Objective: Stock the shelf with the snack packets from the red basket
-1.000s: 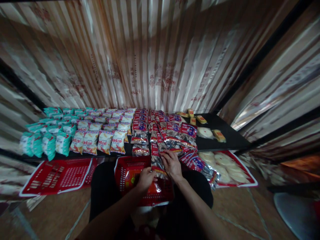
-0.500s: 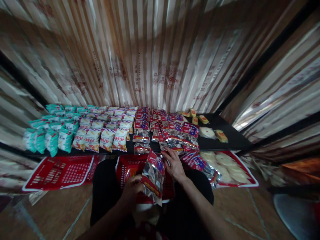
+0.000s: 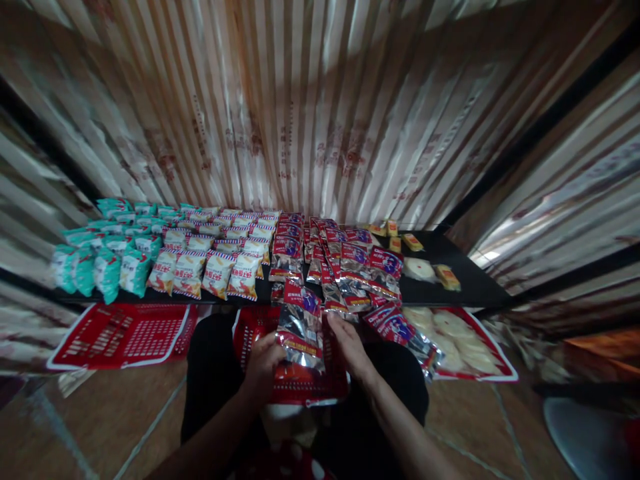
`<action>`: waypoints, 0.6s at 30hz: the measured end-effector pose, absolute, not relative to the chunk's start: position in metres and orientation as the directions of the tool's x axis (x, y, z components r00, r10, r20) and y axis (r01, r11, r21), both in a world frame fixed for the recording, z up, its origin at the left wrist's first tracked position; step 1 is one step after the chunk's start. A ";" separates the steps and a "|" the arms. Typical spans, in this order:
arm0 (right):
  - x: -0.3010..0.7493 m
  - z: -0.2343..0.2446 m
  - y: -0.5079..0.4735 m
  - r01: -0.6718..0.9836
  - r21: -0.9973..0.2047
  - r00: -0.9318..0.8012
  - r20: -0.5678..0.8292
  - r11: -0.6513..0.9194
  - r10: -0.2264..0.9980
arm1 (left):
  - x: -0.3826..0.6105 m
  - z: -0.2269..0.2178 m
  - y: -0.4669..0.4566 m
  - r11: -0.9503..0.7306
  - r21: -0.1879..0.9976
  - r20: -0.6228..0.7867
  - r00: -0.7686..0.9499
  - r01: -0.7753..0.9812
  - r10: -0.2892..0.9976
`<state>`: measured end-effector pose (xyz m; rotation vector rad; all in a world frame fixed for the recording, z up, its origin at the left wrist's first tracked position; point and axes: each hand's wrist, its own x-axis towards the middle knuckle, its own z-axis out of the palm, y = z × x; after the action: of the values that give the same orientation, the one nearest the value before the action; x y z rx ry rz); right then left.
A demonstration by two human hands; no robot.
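Observation:
My left hand and my right hand hold a red and silver snack packet between them, upright over a red basket on my lap. The left hand grips its lower left edge; the right hand's fingers press its right side. Just beyond it, rows of the same red packets lie on a black shelf.
White-and-orange packets and teal packets fill the shelf's left side. Small yellow packs lie at its right. A red basket lies lower left, and another with pale round cakes lower right. A striped curtain hangs behind.
The packet was lifted from the basket by my left hand and raised toward the shelf; my right hand came off the shelf's packets and onto its right side.

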<state>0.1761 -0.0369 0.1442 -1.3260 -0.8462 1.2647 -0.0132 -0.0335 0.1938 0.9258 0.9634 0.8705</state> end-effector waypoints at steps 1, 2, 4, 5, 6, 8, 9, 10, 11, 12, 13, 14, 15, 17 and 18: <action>0.170 0.146 -0.038 -0.271 -0.941 0.163 -0.251 -0.201 0.954 | -0.012 0.191 -0.034 0.352 0.915 -0.277 0.327 -0.198 0.904; 0.164 0.146 -0.040 -0.347 -0.915 0.160 -0.273 -0.204 0.949 | -0.010 0.187 -0.034 0.365 0.907 -0.285 0.331 -0.211 0.899; 0.157 0.147 -0.042 -0.443 -0.876 0.176 -0.293 -0.191 0.940 | -0.007 0.178 -0.036 0.417 0.879 -0.328 0.342 -0.230 0.880; 0.154 0.147 -0.043 -0.467 -0.864 0.179 -0.302 -0.189 0.936 | -0.006 0.174 -0.037 0.446 0.863 -0.353 0.348 -0.236 0.868; 0.152 0.148 -0.043 -0.480 -0.855 0.175 -0.311 -0.195 0.934 | -0.006 0.169 -0.038 0.472 0.848 -0.376 0.352 -0.242 0.857; 0.150 0.150 -0.044 -0.478 -0.850 0.152 -0.326 -0.220 0.933 | -0.006 0.163 -0.039 0.504 0.828 -0.408 0.353 -0.245 0.842; 0.149 0.151 -0.044 -0.469 -0.852 0.143 -0.333 -0.233 0.932 | -0.007 0.161 -0.039 0.510 0.825 -0.419 0.343 -0.242 0.841; 0.148 0.152 -0.043 -0.458 -0.856 0.138 -0.338 -0.242 0.931 | -0.009 0.161 -0.038 0.514 0.825 -0.430 0.329 -0.235 0.841; 0.147 0.153 -0.042 -0.445 -0.860 0.134 -0.340 -0.250 0.931 | -0.010 0.161 -0.038 0.517 0.826 -0.441 0.314 -0.225 0.841; 0.145 0.153 -0.041 -0.430 -0.866 0.129 -0.338 -0.255 0.932 | -0.011 0.162 -0.037 0.516 0.829 -0.447 0.299 -0.217 0.843; 0.144 0.152 -0.039 -0.414 -0.873 0.129 -0.335 -0.256 0.933 | -0.013 0.162 -0.035 0.514 0.831 -0.450 0.289 -0.210 0.845; 0.142 0.150 -0.036 -0.399 -0.881 0.133 -0.332 -0.256 0.934 | -0.014 0.163 -0.033 0.510 0.835 -0.447 0.285 -0.208 0.848; 0.141 0.148 -0.033 -0.384 -0.888 0.143 -0.327 -0.253 0.934 | -0.015 0.162 -0.031 0.502 0.839 -0.438 0.288 -0.209 0.852; 0.137 0.144 -0.026 -0.361 -0.900 0.170 -0.321 -0.244 0.932 | -0.017 0.159 -0.027 0.489 0.842 -0.419 0.296 -0.226 0.858; 0.136 0.142 -0.022 -0.352 -0.904 0.187 -0.322 -0.243 0.928 | -0.018 0.156 -0.026 0.492 0.837 -0.418 0.300 -0.240 0.857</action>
<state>0.1356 -0.0223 0.1420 -1.2670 -0.6352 1.3665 -0.0176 -0.0256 0.1560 0.7419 1.0074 0.8238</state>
